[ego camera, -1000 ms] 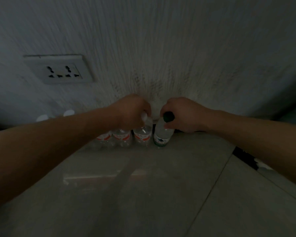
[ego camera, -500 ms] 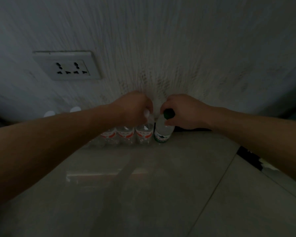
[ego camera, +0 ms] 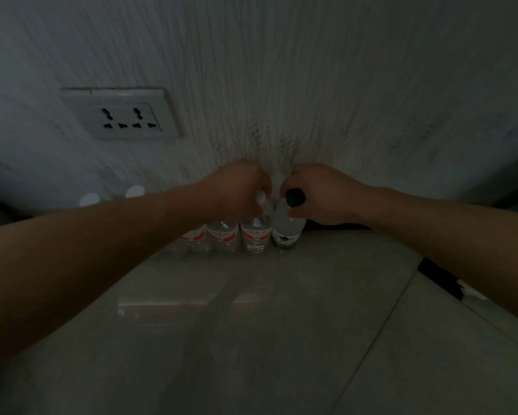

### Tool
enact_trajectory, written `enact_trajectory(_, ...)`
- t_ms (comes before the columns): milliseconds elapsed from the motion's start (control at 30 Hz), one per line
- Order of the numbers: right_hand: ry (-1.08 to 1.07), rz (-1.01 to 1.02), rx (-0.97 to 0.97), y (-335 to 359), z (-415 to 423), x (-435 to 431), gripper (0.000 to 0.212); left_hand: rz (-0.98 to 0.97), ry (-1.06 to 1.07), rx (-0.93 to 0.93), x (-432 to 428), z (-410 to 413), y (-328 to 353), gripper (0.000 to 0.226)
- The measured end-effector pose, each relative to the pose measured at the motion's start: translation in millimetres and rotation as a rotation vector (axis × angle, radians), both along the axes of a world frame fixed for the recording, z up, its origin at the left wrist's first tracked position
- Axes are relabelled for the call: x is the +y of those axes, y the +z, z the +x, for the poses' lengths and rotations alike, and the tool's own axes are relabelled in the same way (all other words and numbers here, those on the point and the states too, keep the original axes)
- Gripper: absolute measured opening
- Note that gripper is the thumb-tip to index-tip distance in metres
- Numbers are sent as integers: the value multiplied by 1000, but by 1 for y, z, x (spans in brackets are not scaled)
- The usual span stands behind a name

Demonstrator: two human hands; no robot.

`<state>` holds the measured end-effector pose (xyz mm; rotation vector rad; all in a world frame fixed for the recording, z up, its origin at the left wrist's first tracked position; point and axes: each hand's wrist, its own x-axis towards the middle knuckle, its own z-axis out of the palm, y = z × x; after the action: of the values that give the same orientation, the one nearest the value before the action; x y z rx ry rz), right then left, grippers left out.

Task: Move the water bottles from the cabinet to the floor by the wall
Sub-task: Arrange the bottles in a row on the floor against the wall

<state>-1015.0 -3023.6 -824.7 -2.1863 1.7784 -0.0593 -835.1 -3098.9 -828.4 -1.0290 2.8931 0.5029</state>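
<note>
A row of clear water bottles stands on the floor against the wall. My left hand (ego camera: 239, 190) grips the neck of a red-labelled bottle with a white cap (ego camera: 256, 235). My right hand (ego camera: 317, 194) grips the neck of the green-labelled bottle with a dark cap (ego camera: 287, 232) at the row's right end. Both bottles stand upright with their bases on the tile. Two more red-labelled bottles (ego camera: 221, 236) stand to the left, and my left forearm covers part of them. Further left, two white caps (ego camera: 135, 191) show above my arm.
A white double socket (ego camera: 123, 113) is set in the textured wall (ego camera: 311, 85) at upper left. Glossy tiled floor (ego camera: 251, 339) fills the foreground. A dark object (ego camera: 437, 280) lies on the floor under my right forearm.
The view has shifted slightly, so the socket sits further right and lower. Both hands stay on the same bottle necks, and the bottles have not moved along the row.
</note>
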Motion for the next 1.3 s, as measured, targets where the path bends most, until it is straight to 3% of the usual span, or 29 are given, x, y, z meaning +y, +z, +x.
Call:
enact_trajectory(400, -11, 21, 33, -7, -1, 0, 50, 3, 7, -2, 3, -2, -3, 28)
enact_trajectory(1300, -20, -30, 59, -11, -4, 4, 56, 5, 24, -65, 3, -1, -3, 50)
